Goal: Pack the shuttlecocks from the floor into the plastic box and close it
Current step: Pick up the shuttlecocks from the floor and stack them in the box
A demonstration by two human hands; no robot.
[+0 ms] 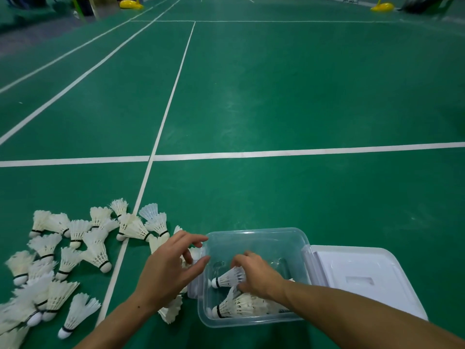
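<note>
A: Shuttlecocks [75, 248] mostly lie heaped on the floor at nine o'clock of the plastic box [254, 235]. The left hand [171, 268] hovers beside them, fingers spread, empty.

B: The right hand [254, 273], inside the box, pinches one shuttlecock [227, 279] by its feathers (cork pointing nine o'clock). Nest it flat against those already in. The lid [364, 275] waits at three o'clock.

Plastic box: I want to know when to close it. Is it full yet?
No. The plastic box holds few shuttlecocks; its far half is bare.
</note>
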